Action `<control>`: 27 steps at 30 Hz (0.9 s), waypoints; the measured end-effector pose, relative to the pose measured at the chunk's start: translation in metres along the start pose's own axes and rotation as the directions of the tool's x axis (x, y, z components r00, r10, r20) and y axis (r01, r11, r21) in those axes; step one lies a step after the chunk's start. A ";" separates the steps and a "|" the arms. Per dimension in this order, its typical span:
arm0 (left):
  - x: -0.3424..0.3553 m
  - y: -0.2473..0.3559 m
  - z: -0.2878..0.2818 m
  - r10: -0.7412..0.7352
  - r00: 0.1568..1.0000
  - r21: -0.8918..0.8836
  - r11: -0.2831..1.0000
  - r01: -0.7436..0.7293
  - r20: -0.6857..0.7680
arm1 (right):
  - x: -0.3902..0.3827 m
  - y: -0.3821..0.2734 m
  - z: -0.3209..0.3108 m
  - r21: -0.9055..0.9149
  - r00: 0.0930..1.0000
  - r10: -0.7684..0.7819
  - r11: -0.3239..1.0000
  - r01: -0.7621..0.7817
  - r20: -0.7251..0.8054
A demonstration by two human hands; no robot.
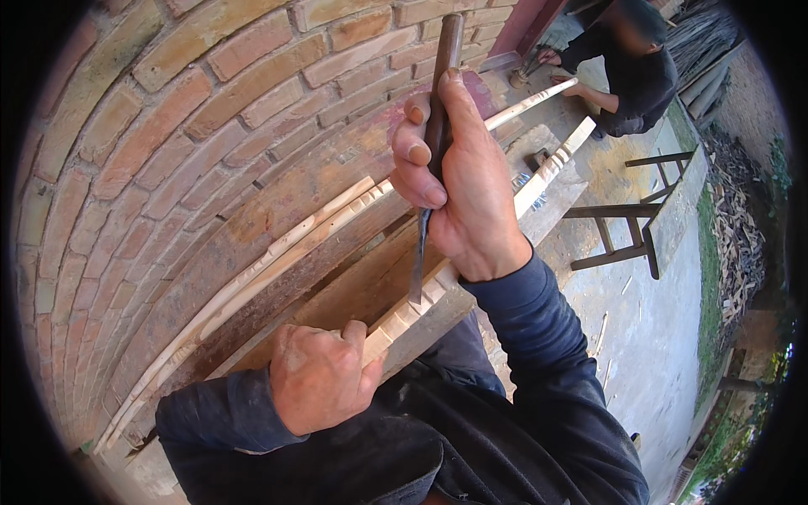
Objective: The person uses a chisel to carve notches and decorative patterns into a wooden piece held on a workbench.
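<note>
My right hand (pixel 475 181) is closed round the dark wooden handle of a chisel (pixel 444 93), held upright with its handle up. The metal blade points down, and its tip meets the notched upper face of a pale wooden strip (pixel 547 175). Several cuts cross that strip along its length. Around its near end my left hand (pixel 324 379) is wrapped, just left of the chisel tip. The strip lies over a worn wooden workbench (pixel 450 316); part of it passes out of sight behind my right hand and wrist.
More long notched wooden strips (pixel 282 248) lie along the bench by a brick wall (pixel 194 93). At the far right another person (pixel 631 76) crouches, hands near a pale pole's end. A wooden bench (pixel 610 240) lies tipped on the concrete floor, near scattered wood slivers.
</note>
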State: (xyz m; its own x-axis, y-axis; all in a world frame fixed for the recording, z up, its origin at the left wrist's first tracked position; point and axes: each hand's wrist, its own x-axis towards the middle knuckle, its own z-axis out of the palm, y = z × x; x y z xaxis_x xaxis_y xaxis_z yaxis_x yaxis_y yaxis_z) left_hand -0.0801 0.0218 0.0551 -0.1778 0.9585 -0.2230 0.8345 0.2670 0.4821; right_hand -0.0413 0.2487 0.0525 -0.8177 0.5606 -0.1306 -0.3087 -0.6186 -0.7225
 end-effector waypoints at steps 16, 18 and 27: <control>0.001 0.000 -0.001 -0.028 0.999 0.014 1.000 0.027 0.025 | -0.001 0.001 0.012 -0.108 0.999 -0.042 0.993 0.040 -0.020; 0.001 0.001 -0.001 -0.030 0.999 0.025 0.999 0.030 0.026 | -0.003 0.002 0.013 -0.116 0.998 -0.055 0.992 0.053 -0.014; 0.002 0.002 0.004 -0.006 1.000 0.051 0.999 0.006 0.002 | -0.004 0.006 0.017 -0.188 0.996 -0.092 0.978 0.087 -0.019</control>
State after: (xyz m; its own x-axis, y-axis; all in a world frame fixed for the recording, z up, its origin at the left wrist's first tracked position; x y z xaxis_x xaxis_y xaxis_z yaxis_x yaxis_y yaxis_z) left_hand -0.0766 0.0237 0.0518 -0.1816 0.9568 -0.2272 0.8589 0.2669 0.4371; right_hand -0.0484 0.2336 0.0602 -0.7764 0.6256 -0.0762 -0.2821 -0.4532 -0.8456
